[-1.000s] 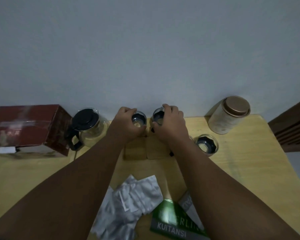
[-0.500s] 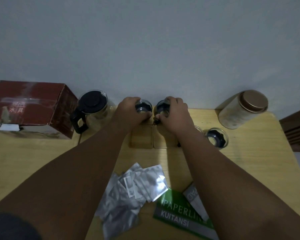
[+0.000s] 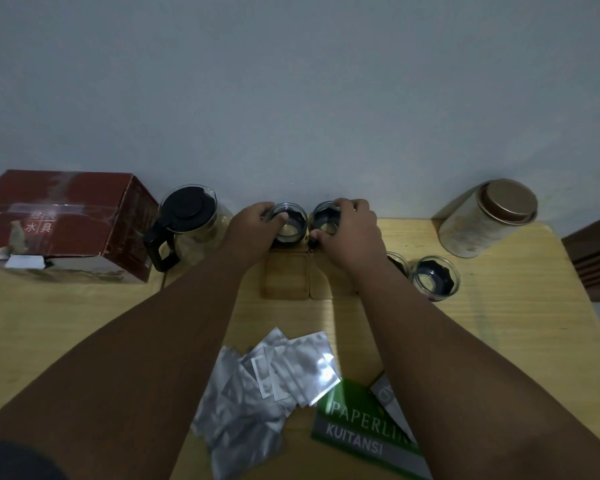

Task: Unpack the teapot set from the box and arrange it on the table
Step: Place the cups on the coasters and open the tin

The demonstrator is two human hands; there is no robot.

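Note:
Two small glass cups stand side by side at the back of the wooden table [image 3: 499, 323]. My left hand [image 3: 250, 226] grips the left glass cup [image 3: 289, 225] and my right hand [image 3: 350, 233] grips the right glass cup [image 3: 324, 221]. Both cups rest at the far end of two square wooden coasters [image 3: 286, 277]. A glass teapot [image 3: 187, 226] with a black lid and handle stands to the left. The dark red box [image 3: 63, 223] lies at the far left. Two more glass cups [image 3: 435, 278] sit right of my right forearm, one partly hidden.
A round tin with a copper lid [image 3: 488, 216] lies tilted at the back right. Several silver foil sachets [image 3: 274, 379] and a green receipt book [image 3: 357, 424] lie near the front edge. A dark wooden piece of furniture [image 3: 599, 258] stands beyond the table's right side. The wall runs close behind.
The view has tilted and shifted, so everything sits slightly differently in frame. Both hands have stayed on the two cups at the back of the coasters; the cups have barely moved.

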